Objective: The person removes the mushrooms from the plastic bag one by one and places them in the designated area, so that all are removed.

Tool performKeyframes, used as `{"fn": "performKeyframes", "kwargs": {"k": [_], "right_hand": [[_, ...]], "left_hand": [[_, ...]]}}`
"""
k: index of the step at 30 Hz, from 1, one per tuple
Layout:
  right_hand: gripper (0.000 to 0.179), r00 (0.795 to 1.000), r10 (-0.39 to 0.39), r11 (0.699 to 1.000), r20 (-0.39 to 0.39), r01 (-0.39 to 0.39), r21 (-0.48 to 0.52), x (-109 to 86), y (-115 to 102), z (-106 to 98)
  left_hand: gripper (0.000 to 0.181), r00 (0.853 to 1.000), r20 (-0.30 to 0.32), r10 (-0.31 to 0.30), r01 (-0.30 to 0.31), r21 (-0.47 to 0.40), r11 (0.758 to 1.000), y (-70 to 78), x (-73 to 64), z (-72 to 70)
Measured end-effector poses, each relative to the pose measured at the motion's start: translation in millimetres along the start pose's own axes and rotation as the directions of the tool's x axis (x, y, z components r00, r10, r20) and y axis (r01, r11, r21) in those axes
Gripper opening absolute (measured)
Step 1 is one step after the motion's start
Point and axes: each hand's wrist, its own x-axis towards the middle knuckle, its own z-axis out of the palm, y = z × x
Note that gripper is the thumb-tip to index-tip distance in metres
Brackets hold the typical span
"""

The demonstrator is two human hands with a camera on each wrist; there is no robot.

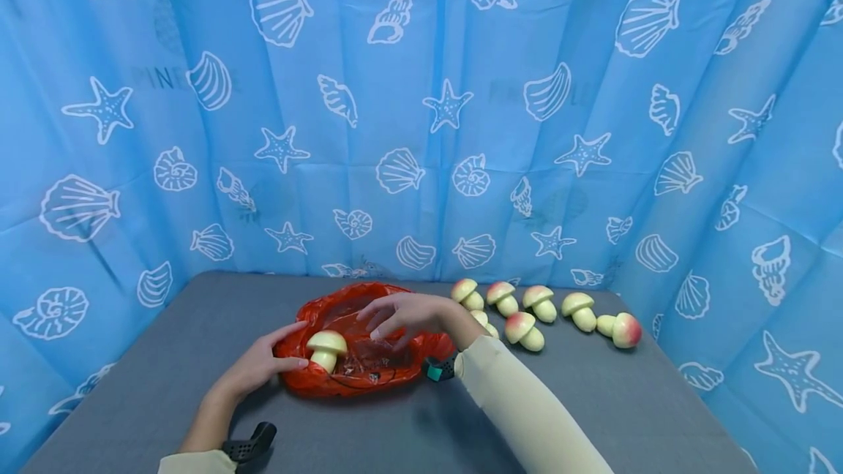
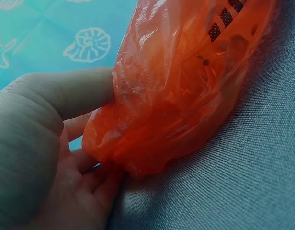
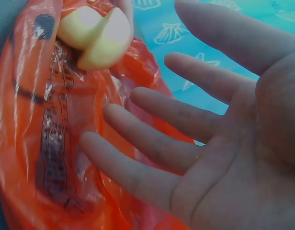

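A red plastic bag (image 1: 342,388) lies with its mouth spread on the grey table. One pale yellow mushroom (image 1: 327,344), apparently a model, sits inside at the bag's left end, also visible in the right wrist view. My left hand (image 1: 260,366) holds that left end, its thumb on one side of the plastic and fingers on the other, as the left wrist view shows. Over the bag's right half hovers my right hand (image 1: 407,315), fingers spread apart and nothing in them. Printed black marks show on the plastic (image 3: 54,143).
Several more mushrooms, some with reddish caps, lie right of the bag, among them a front one (image 1: 525,332) and a far-right one (image 1: 620,329). My right forearm passes in front of some. A blue shell-patterned curtain (image 1: 421,130) hangs behind the grey table (image 1: 369,437).
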Motion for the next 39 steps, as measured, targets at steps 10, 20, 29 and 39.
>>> {"fn": "performKeyframes", "kwargs": {"k": [10, 20, 29, 39], "right_hand": [[0.057, 1.000, 0.006, 1.000, 0.019, -0.005, -0.028, 23.7, 0.7, 12.3], [0.054, 1.000, -0.012, 1.000, 0.001, 0.012, -0.014, 36.1, 3.1, 31.1], [0.055, 1.000, 0.019, 0.997, -0.018, -0.020, -0.073, 50.6, 0.3, 40.4], [0.037, 0.997, 0.010, 0.991, -0.071, -0.020, -0.131, 55.8, -0.8, 47.9]], "left_hand": [[0.079, 1.000, -0.015, -0.019, 0.019, 0.024, 1.000, 0.6, 2.5, 1.4], [0.079, 1.000, -0.012, -0.016, 0.016, 0.023, 1.000, -1.1, 2.3, 1.0], [0.079, 1.000, -0.005, -0.005, 0.006, 0.029, 1.000, -0.1, 0.8, 0.3], [0.078, 1.000, -0.008, -0.012, 0.013, 0.037, 0.999, 0.9, -0.1, 0.4]]}}
